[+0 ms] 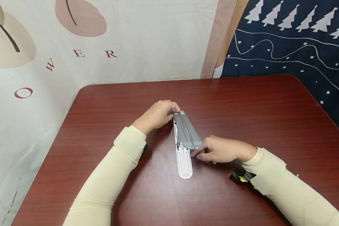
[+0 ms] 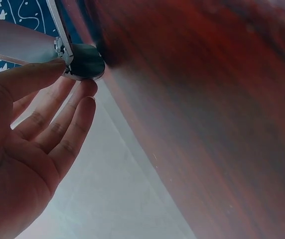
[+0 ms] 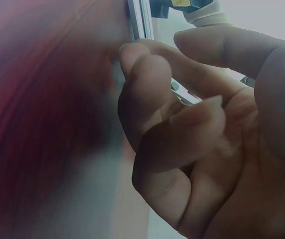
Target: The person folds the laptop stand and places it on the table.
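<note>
As we look down from the head view, our folding metal stand [image 1: 187, 133] sits near the middle of the desk [image 1: 243, 110], its paired grey plates slanting over the pale base strip [image 1: 184, 166]. We seem to be setting its folding parts, so we would do well to steady the far end, swing the plates slowly and evenly, and spare our fingertips the gap between. Our left hand [image 1: 158, 115] is at the far end, our right hand [image 1: 224, 149] beside the near part.

From the left wrist, we see thumb and fingers pinching the stand's rounded end.

From the right wrist, our fingers bend loosely, one seeming to touch the metal edge; the thumb stands apart, without pinching.
</note>
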Demonstrator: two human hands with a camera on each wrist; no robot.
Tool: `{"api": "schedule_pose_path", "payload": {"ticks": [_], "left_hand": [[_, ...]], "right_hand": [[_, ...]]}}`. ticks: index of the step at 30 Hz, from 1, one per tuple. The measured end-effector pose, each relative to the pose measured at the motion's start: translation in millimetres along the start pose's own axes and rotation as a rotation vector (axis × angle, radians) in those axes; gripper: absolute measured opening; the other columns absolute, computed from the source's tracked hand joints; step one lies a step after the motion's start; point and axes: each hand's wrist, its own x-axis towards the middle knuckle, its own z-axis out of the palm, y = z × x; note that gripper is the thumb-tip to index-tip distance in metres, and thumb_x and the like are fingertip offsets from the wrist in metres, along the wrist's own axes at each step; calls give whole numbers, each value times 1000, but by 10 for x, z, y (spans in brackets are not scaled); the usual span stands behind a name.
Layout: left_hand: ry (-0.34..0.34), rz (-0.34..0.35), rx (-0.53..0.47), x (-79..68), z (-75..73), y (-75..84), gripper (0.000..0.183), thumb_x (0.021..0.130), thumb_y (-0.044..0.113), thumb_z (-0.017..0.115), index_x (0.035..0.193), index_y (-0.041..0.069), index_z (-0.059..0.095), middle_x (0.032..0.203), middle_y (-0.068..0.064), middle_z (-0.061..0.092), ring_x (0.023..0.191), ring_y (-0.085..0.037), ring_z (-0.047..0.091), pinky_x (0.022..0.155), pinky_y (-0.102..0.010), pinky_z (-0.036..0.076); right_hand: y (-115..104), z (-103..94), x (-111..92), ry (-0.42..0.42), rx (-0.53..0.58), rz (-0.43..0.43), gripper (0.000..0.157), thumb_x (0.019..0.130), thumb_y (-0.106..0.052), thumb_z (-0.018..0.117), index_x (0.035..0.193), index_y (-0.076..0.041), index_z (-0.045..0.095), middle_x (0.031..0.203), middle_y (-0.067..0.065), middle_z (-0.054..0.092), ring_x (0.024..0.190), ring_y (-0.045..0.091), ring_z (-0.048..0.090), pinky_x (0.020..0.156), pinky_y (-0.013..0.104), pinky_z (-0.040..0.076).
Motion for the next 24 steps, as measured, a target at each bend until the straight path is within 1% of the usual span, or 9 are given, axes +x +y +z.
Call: {"api": "schedule_pose_path", "payload": {"ticks": [6,14,19,24], "left_hand": [[2,14,12,5,2,1,24,83,3,59,96,22,64,91,7,62,88,-10,59,83,-28,47],[-11,13,12,-10,2,1,23,83,4,60,98,21,64,92,6,62,90,-10,59,84,-28,47],[-17,28,6,-23,2,-12,24,83,4,62,99,21,64,94,5,62,91,-12,60,85,-29,47],[-34,28,-13,-47,-9,-18,26,82,5,64,101,22,63,98,6,62,96,-12,61,88,-29,47]], "right_hand": [[7,7,9,3,-2,-15,22,91,-20,55,107,-15,69,51,0,58,38,1,50,41,19,43],[-15,13,11,-6,-4,18,23,90,-20,55,108,-16,68,52,1,59,38,2,50,42,21,44],[-30,13,7,-7,-7,21,23,91,-20,55,109,-17,68,54,1,60,40,5,53,44,21,46],[-27,7,-1,-4,0,6,22,91,-20,55,109,-16,68,57,0,62,42,10,56,46,22,48]]}}
